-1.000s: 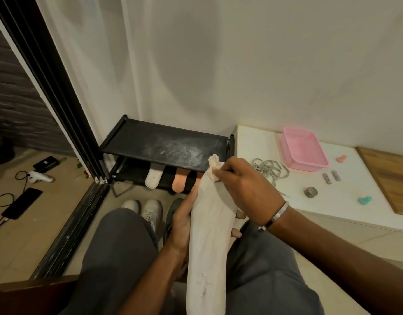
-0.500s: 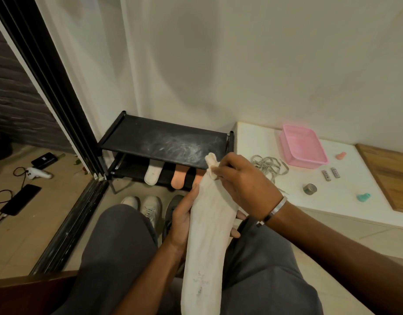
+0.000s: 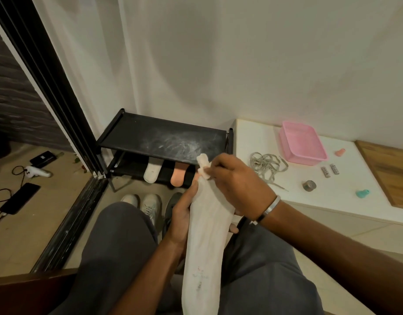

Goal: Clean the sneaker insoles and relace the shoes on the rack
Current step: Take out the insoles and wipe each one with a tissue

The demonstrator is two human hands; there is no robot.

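Observation:
I hold a long white insole (image 3: 205,246) upright over my lap; its lower part bears faint dirty marks. My left hand (image 3: 181,214) grips its left edge near the top, thumb against the front. My right hand (image 3: 237,183) pinches a small white cloth (image 3: 203,162) against the insole's upper tip. On the lower shelf of the black shoe rack (image 3: 164,137) lie a white insole (image 3: 152,172) and an orange insole (image 3: 178,177). Grey laces (image 3: 266,165) lie in a loose heap on the white low table (image 3: 252,137).
A pale pair of sneakers (image 3: 150,203) and a dark sneaker (image 3: 172,201) stand on the floor before the rack. A pink basket (image 3: 300,143), two batteries (image 3: 330,170) and a tape roll (image 3: 309,185) sit on the table. Left, phones and cables (image 3: 18,198) lie beyond the sliding-door track.
My right hand and the cloth have shifted slightly left at the insole's tip. The insole's lower end has swung a little left. My left hand keeps its grip.

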